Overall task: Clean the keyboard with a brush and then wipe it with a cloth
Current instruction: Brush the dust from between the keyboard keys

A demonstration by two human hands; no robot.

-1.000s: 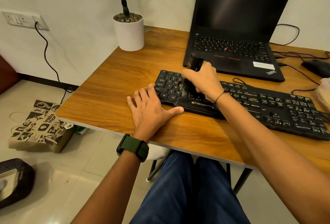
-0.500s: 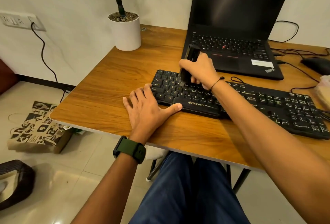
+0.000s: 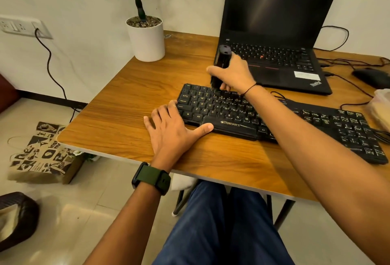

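A long black keyboard (image 3: 230,114) lies across the wooden desk (image 3: 130,104) in front of an open laptop. My right hand (image 3: 234,75) is shut on a black brush (image 3: 221,59), held upright with its lower end on the keyboard's top row near the left end. The bristles are mostly hidden by my fingers. My left hand (image 3: 171,132) lies flat on the desk, fingers spread, pressed against the keyboard's left front corner with the thumb along its front edge. No cloth can be made out with certainty.
The black laptop (image 3: 272,38) stands open just behind the keyboard. A white plant pot (image 3: 146,39) sits at the back left of the desk, a dark mouse (image 3: 371,76) and cables at the right. A pale object (image 3: 382,110) lies at the right edge.
My right hand has carried the brush from the keyboard's lower rows back to the top row. My left hand has stayed at the left corner.
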